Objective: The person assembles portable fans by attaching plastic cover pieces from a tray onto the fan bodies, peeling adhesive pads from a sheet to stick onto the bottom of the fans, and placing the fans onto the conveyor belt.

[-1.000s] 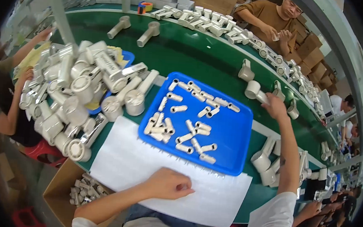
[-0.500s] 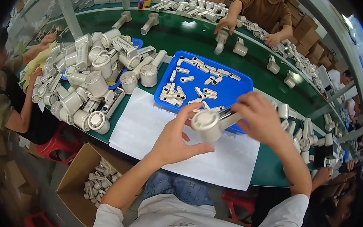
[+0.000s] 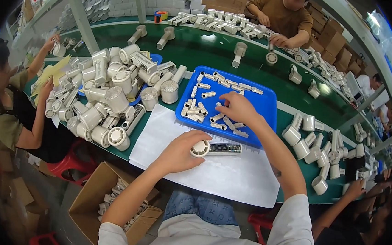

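One fan [image 3: 224, 148] over white paper [image 3: 228, 180], head cupped in curled fingers of the left hand [image 3: 180, 154], dark inner works showing along the handle; right hand [image 3: 241, 108] above the blue tray [image 3: 266, 112], thumb and fingers narrowly apart near small white parts [image 3: 208, 95]; unclear whether pinching any; right forearm [image 3: 279, 150] across the tray's near edge, hiding some; heaped fans [image 3: 115, 98] leftward; more fans [image 3: 313, 155] rightward; cardboard box [image 3: 81, 205] below; green belt [image 3: 194, 55] beyond.
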`<state>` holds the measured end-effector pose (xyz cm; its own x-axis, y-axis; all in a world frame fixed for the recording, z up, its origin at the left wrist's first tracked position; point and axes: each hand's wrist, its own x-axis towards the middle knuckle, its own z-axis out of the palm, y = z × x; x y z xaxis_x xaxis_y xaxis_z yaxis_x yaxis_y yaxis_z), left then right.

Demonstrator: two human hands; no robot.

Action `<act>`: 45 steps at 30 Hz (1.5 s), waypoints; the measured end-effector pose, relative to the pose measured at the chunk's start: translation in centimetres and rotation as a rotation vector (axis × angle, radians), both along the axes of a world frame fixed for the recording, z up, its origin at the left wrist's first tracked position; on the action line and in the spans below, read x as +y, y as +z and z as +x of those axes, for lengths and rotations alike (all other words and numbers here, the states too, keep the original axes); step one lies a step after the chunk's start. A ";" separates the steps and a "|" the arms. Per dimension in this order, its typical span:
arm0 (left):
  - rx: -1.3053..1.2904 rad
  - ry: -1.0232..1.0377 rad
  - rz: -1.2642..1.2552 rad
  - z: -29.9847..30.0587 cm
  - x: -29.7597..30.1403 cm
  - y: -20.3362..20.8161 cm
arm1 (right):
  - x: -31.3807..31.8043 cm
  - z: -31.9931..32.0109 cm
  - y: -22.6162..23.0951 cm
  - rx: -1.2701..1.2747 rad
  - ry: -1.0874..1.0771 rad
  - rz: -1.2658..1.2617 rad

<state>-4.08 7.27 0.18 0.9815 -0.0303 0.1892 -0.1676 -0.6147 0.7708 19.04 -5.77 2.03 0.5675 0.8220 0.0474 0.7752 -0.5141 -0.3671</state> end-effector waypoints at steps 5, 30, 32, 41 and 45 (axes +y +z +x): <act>-0.074 0.061 0.064 0.2 -0.8 0.7 | 0.7 1.0 -1.6 -0.050 0.031 0.121; -0.044 0.091 0.044 2.3 -1.6 -0.1 | -1.6 -1.4 0.4 0.037 0.094 0.256; -0.083 0.101 0.036 2.2 -1.5 -0.2 | -3.2 -2.9 1.4 0.158 0.107 0.371; -0.046 0.127 0.043 2.4 -1.5 -0.2 | -7.7 -7.3 -0.3 0.137 0.305 0.539; -0.062 0.146 0.049 2.4 -1.6 -0.2 | -8.1 -8.8 -0.6 0.182 0.188 0.499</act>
<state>-1.68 5.65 -0.03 0.9626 0.1008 0.2514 -0.1202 -0.6728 0.7300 10.24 -13.88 1.48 0.4490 0.8125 0.3719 0.7383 -0.1029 -0.6666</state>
